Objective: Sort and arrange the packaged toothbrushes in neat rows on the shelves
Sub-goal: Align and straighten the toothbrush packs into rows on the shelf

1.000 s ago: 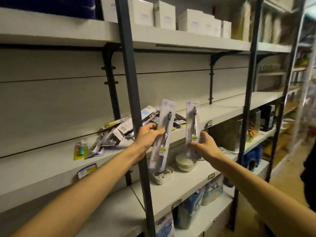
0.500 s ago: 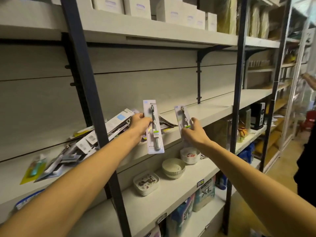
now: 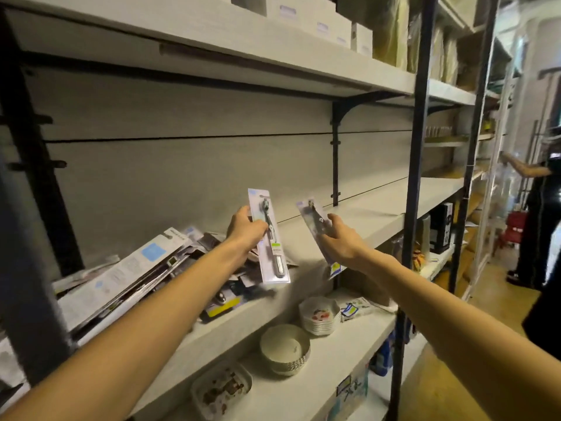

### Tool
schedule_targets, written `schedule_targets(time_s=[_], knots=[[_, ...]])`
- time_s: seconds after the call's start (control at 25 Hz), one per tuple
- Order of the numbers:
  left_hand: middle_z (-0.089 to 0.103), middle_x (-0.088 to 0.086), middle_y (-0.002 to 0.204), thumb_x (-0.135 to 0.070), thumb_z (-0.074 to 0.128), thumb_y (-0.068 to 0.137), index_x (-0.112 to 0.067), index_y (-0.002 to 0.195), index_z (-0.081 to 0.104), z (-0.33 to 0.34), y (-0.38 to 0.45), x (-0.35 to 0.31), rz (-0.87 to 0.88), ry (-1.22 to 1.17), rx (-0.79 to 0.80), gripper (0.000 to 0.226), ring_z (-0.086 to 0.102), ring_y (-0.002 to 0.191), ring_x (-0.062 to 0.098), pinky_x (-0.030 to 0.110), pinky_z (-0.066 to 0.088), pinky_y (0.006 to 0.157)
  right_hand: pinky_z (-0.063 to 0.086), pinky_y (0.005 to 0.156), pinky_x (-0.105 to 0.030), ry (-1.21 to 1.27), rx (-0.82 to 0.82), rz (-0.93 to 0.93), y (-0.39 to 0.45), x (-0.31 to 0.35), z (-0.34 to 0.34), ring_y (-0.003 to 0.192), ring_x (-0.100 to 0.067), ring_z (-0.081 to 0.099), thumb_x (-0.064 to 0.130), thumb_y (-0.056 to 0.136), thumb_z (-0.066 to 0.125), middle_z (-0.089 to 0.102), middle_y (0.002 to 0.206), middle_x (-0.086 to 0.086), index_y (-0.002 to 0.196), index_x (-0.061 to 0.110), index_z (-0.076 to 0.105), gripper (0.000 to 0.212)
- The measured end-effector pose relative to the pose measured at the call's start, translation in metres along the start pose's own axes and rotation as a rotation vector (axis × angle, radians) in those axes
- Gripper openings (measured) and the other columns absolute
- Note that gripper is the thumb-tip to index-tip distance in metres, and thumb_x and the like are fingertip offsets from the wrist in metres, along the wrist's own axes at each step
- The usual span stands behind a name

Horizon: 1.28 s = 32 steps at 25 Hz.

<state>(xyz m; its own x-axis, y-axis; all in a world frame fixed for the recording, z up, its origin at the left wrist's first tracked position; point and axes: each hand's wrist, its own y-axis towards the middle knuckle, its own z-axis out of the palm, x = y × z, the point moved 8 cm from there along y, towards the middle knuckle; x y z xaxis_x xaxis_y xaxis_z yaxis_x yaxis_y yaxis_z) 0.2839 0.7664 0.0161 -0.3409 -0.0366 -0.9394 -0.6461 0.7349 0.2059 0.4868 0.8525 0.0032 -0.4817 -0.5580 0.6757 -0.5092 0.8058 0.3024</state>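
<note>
Left toothbrush pack (image 3: 270, 238): near upright, head up, pinched by left hand (image 3: 244, 230). Right toothbrush pack (image 3: 317, 230): tilted up-left, gripped by right hand (image 3: 341, 241); both arms outstretched.

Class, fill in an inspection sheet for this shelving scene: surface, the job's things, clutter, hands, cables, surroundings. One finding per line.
Surface: middle shelf, bare to the right of the hands.
Job's things: upright toothbrush pack in the left hand; tilted toothbrush pack in the right hand; each grip is a pinch.
Clutter: loose pile of packs heaped on the shelf's left part.
Cables: nothing seen.
Surroundings: bowls and small dishes on the lower shelf; white boxes above; another person at far right.
</note>
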Motion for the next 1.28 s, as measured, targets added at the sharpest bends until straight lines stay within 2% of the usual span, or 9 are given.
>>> schedule_targets(time_s=[0.08, 0.2, 0.4, 0.52, 0.68, 0.84, 0.96, 1.16, 1.28], knots=[[0.072, 0.010, 0.101, -0.009, 0.054, 0.062, -0.016, 0.113, 0.059, 0.011, 0.026, 0.010, -0.017, -0.010, -0.020, 0.052, 0.069, 0.087, 0.029, 0.038, 0.057, 0.075, 0.051, 0.092, -0.045, -0.085, 0.031, 0.005, 0.025, -0.016, 0.007, 0.104, -0.036, 0.062, 0.040, 0.101, 0.044, 0.063, 0.124, -0.018, 0.137, 0.010, 0.040, 0.047], [0.070, 0.010, 0.103, 0.002, 0.056, 0.076, -0.014, 0.120, 0.055, 0.029, 0.055, 0.019, -0.057, -0.037, -0.030, 0.046, 0.070, 0.091, 0.031, 0.044, 0.060, 0.082, 0.052, 0.090, -0.044, -0.075, 0.063, 0.038, 0.065, -0.045, 0.012, 0.103, -0.034, 0.061, 0.043, 0.100, 0.043, 0.063, 0.124, -0.018, 0.134, 0.012, 0.044, 0.046], [0.066, 0.017, 0.103, 0.010, 0.049, 0.085, -0.021, 0.146, 0.045, 0.079, 0.107, 0.024, -0.089, -0.099, -0.057, 0.068, 0.058, 0.055, 0.010, 0.025, 0.052, 0.054, 0.050, 0.092, -0.044, -0.129, 0.120, 0.013, 0.145, -0.091, 0.006, 0.101, -0.034, 0.061, 0.053, 0.101, 0.040, 0.065, 0.122, -0.019, 0.135, 0.012, 0.044, 0.054], [0.062, 0.006, 0.086, 0.008, 0.048, 0.089, -0.020, 0.131, 0.056, 0.122, 0.140, 0.024, -0.151, -0.153, -0.048, 0.052, 0.057, 0.058, 0.011, 0.026, 0.054, 0.062, 0.051, 0.088, -0.043, -0.275, 0.163, -0.055, 0.192, -0.127, 0.010, 0.105, -0.036, 0.057, 0.048, 0.096, 0.043, 0.065, 0.121, -0.015, 0.126, 0.019, 0.047, 0.041], [0.057, 0.001, 0.079, 0.004, 0.053, 0.092, -0.016, 0.108, 0.059, 0.186, 0.179, 0.019, -0.201, -0.082, -0.042, 0.026, 0.055, 0.061, 0.011, 0.018, 0.047, 0.048, 0.044, 0.089, -0.039, -0.339, 0.242, -0.107, 0.248, -0.174, 0.008, 0.118, -0.036, 0.051, 0.042, 0.099, 0.042, 0.060, 0.129, -0.015, 0.127, 0.017, 0.048, 0.038], [0.067, 0.007, 0.092, -0.012, 0.066, 0.083, -0.014, 0.111, 0.067, 0.228, 0.206, 0.037, -0.199, 0.075, -0.055, 0.029, 0.067, 0.086, 0.024, 0.025, 0.049, 0.070, 0.031, 0.115, -0.045, -0.263, 0.404, -0.094, 0.275, -0.211, 0.013, 0.143, -0.033, 0.029, 0.041, 0.104, 0.038, 0.041, 0.151, -0.016, 0.151, 0.013, 0.031, 0.055], [0.069, 0.004, 0.124, -0.022, 0.065, 0.084, -0.021, 0.121, 0.068, 0.239, 0.216, 0.044, -0.079, 0.486, -0.087, 0.037, 0.063, 0.118, 0.025, 0.031, 0.051, 0.096, 0.033, 0.115, -0.044, -0.145, 0.338, -0.104, 0.306, -0.231, 0.000, 0.140, -0.033, 0.036, 0.033, 0.102, 0.042, 0.043, 0.149, -0.018, 0.153, 0.015, 0.032, 0.055], [0.048, -0.001, 0.148, -0.024, 0.056, 0.092, -0.020, 0.142, 0.051, 0.254, 0.209, 0.043, 0.085, 0.901, -0.015, 0.050, 0.048, 0.134, 0.022, 0.033, 0.042, 0.104, 0.038, 0.110, -0.044, -0.097, 0.281, -0.181, 0.344, -0.230, 0.002, 0.132, -0.033, 0.048, 0.023, 0.097, 0.049, 0.053, 0.142, -0.018, 0.147, 0.010, 0.042, 0.051], [0.048, -0.004, 0.150, -0.030, 0.052, 0.097, -0.021, 0.143, 0.049, 0.257, 0.205, 0.051, 0.099, 0.947, 0.033, 0.047, 0.046, 0.136, 0.019, 0.031, 0.040, 0.105, 0.035, 0.114, -0.042, -0.142, 0.274, -0.274, 0.349, -0.213, 0.018, 0.138, -0.030, 0.041, 0.027, 0.098, 0.045, 0.050, 0.145, -0.014, 0.147, 0.015, 0.043, 0.050]])
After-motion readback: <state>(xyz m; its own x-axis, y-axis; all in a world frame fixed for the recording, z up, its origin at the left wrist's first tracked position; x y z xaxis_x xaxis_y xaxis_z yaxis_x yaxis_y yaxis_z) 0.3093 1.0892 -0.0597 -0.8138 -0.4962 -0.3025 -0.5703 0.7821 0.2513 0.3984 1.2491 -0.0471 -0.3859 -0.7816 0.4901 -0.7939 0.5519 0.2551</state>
